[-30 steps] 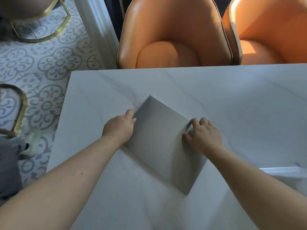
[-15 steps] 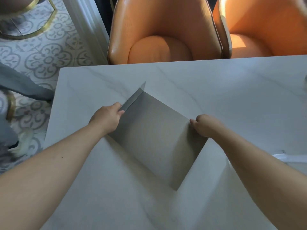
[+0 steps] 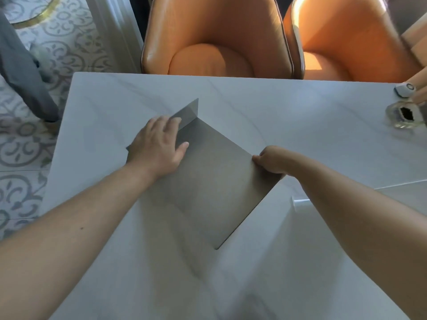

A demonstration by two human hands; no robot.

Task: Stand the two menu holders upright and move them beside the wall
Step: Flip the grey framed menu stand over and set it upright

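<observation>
A grey metal menu holder (image 3: 208, 181) lies tilted on the white marble table (image 3: 300, 125), its bent base flap sticking up at the far corner. My left hand (image 3: 159, 144) rests on its left edge with the fingers spread over the plate. My right hand (image 3: 272, 160) is curled around the right edge, gripping it. A second, clear holder (image 3: 392, 190) shows only as a pale edge beside my right forearm, mostly hidden.
Two orange leather chairs (image 3: 215, 38) stand along the table's far side. A small glass dish (image 3: 404, 115) and a white round object (image 3: 404, 88) sit at the far right. Patterned floor tiles (image 3: 27, 139) and a person's grey trouser leg (image 3: 23, 70) are to the left.
My left hand has opened and slid onto the plate's left edge. The right hand keeps its grip on the right edge. The camera view shifted, bringing the far-right items into sight.
</observation>
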